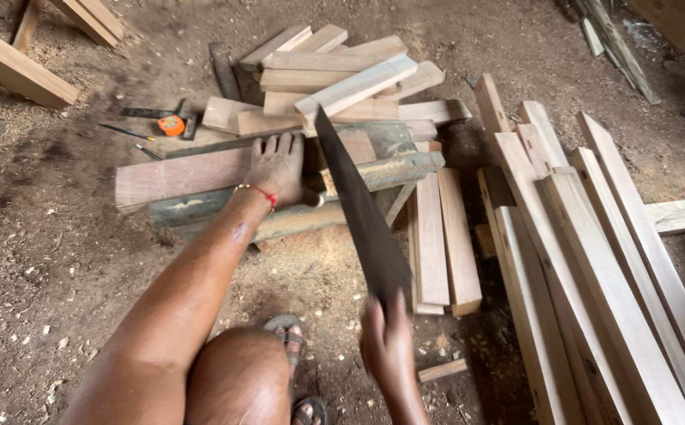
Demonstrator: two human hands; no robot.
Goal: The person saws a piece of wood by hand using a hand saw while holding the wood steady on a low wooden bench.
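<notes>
Left hand (277, 167): flat, fingers spread, palm down on a reddish plank (181, 176) at centre frame; a red thread bracelet (259, 191) sits at the wrist. The plank lies crosswise on a rough, weathered beam (390, 169) resting on the dirt floor (43, 260).

Right hand (386, 342): closed around the handle of a handsaw (362, 216), at 6 o'clock from the left hand. The dark blade runs up toward 11 o'clock, its tip near the plank's right end, just beside the left thumb. Whether the teeth touch the wood cannot be told.

Cut wood blocks (342, 79): loose heap of short pale pieces at 12 o'clock, behind the plank.

Long slats (594, 275): pale lengths fanned side by side at 3 to 5 o'clock, well apart from both hands.

Short boards (441, 236): a few laid parallel between the beam and the slats.

Tape measure (171, 125): orange, round, at 10 o'clock from the left hand, with a pencil (124, 131) near it.

Offcut (442, 370): small, on the floor just right of the right hand.

Sandalled foot (286, 330): at 6 o'clock, beside the person's knee.
</notes>
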